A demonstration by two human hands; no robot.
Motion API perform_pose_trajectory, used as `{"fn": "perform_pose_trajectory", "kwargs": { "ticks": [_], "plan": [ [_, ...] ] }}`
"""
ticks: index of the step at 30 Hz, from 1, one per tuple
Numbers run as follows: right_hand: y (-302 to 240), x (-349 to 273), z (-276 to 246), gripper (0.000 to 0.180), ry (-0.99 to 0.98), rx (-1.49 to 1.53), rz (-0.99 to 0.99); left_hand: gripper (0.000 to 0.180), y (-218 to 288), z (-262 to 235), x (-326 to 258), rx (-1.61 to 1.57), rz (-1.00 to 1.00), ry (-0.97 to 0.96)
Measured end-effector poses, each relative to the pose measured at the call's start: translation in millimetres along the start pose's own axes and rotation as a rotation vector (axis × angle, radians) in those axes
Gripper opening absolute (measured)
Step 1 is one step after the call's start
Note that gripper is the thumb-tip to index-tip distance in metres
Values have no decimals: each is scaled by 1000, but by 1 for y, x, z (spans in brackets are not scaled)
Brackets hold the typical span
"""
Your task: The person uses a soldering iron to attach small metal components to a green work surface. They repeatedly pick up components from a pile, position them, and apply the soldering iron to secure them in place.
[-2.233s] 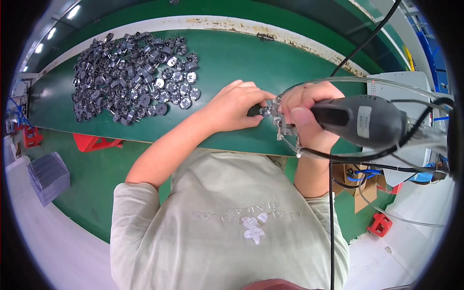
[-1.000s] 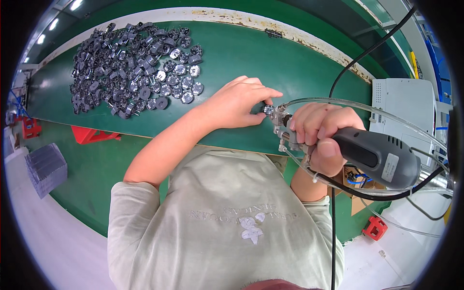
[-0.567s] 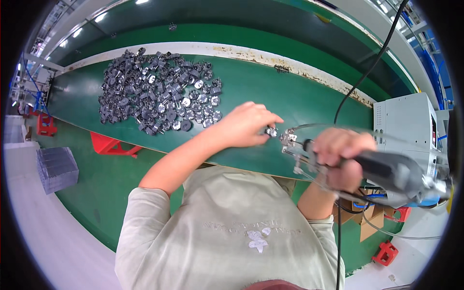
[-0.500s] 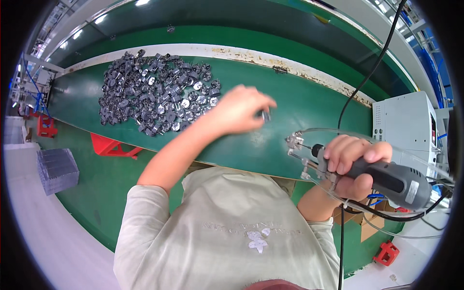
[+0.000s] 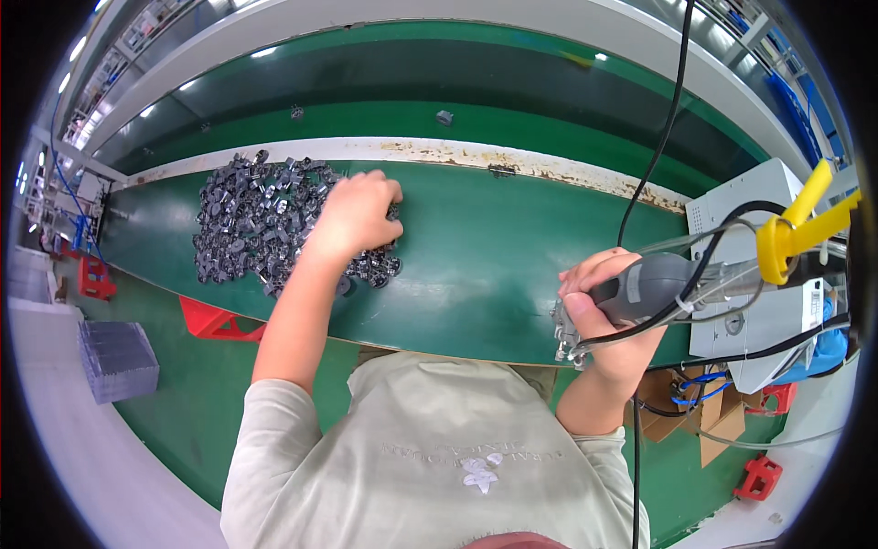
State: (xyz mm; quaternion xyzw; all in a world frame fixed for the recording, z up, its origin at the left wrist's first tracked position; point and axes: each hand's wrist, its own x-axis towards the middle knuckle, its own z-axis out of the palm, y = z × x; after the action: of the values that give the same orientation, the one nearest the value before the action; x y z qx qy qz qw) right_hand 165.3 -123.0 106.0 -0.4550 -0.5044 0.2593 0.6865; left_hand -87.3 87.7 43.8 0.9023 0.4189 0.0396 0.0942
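Observation:
My left hand is at the right edge of a heap of small dark grey round parts with shiny metal pieces. Its fingers curl down, and a dark part shows between thumb and fingertips, mostly covered. To the right, my right hand is closed round a grey electric screwdriver, held over the front edge of the green worktop. A metal tip fixture hangs below the fingers, with clear tubing and a black cable running off the tool.
Beyond the rusty white rail runs a green conveyor belt with a few loose parts, one grey part among them. A white machine box stands at right, near yellow straps. A black cable hangs down. Red stools and cardboard are below.
My left hand has gone from mid-worktop left to the heap. The screwdriver has swung and its tip fixture hangs lower. Another part now shows on the belt. The view has shifted.

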Motion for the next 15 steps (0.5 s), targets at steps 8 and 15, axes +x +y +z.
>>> {"fn": "perform_pose_trajectory", "kwargs": {
  "ticks": [8,15],
  "plan": [
    [14,9,-10,33,-254,434,22,21,22,15,-10,-40,45,165],
    [13,-2,-3,34,-63,386,-105,16,47,42,-6,-174,119,90]
  ]
}}
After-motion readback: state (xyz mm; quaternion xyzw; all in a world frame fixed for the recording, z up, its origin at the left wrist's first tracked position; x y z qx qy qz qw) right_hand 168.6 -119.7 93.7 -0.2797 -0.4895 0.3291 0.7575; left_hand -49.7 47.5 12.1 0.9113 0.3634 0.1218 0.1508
